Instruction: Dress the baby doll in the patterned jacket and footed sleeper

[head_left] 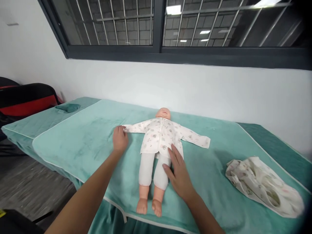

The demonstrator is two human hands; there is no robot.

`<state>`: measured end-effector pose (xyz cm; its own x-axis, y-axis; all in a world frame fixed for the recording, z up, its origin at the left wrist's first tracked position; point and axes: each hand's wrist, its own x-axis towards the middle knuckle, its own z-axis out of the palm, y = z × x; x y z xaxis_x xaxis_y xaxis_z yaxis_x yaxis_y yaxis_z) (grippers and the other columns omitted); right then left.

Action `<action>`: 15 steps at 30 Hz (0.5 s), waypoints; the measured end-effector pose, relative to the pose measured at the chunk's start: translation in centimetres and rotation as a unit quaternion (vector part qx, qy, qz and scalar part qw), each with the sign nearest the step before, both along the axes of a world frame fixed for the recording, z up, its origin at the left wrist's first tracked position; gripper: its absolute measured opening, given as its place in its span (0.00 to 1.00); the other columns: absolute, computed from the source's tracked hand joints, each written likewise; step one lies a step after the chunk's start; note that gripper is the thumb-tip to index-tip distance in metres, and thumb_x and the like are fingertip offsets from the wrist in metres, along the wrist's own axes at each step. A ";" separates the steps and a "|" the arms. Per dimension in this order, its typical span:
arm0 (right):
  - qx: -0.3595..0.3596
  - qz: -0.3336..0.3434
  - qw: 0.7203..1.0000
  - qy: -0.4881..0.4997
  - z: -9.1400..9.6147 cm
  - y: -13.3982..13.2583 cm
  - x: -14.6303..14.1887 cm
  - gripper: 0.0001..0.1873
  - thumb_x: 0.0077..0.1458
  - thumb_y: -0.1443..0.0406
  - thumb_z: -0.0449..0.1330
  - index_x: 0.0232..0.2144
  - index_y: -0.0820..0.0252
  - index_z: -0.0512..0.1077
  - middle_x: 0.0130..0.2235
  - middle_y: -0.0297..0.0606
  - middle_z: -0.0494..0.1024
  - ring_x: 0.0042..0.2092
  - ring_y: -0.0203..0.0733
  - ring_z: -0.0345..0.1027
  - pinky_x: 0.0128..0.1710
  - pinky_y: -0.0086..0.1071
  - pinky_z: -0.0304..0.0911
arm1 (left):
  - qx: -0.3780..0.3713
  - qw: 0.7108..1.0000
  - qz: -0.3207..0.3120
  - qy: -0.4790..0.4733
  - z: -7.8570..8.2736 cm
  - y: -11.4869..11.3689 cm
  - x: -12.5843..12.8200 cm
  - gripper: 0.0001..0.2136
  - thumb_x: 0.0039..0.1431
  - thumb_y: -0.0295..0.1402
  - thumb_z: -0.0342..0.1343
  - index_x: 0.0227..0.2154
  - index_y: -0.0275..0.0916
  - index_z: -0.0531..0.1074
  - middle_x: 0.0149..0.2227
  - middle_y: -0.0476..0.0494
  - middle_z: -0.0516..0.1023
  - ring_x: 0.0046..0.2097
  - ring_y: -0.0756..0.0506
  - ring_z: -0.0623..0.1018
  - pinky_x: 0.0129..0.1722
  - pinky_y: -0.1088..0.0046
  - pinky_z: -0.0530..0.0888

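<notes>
Head view: one doll, on its back, limbs spread, mid-bed on a green cover. Jacket: thin white cloth, small printed motifs, front seam closed, both sleeves out wide. Trousers: plain white, snug, ending above bare feet of smooth, moulded make, apparently plastic. Cover: plush nap, pale piped edge. Bundled cloth: white, printed, crumpled, well apart at the right.

Left hand: fingers curled, apparently pinching the end of one sleeve. Right hand: open, fingers spread, resting by hem and trouser leg.

Step in hand, by judgement: straightening the jacket. Next move seems to call for a light pull at the cuff, the body steadied.
</notes>
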<state>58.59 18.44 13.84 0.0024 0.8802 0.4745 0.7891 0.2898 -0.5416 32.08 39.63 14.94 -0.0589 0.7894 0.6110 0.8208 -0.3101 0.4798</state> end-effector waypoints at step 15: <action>0.015 -0.241 0.970 0.010 -1.5 0.7 0.8 0.24 0.62 0.58 0.52 0.58 0.62 0.63 0.61 0.50 0.66 0.61 0.58 0.56 0.56 0.51 0.57 | -0.219 0.926 -0.283 -0.118 -1.2 -10.0 3.3 0.31 0.51 0.34 0.60 0.60 0.40 0.63 0.50 0.40 0.74 0.51 0.41 0.73 0.54 0.62 0.69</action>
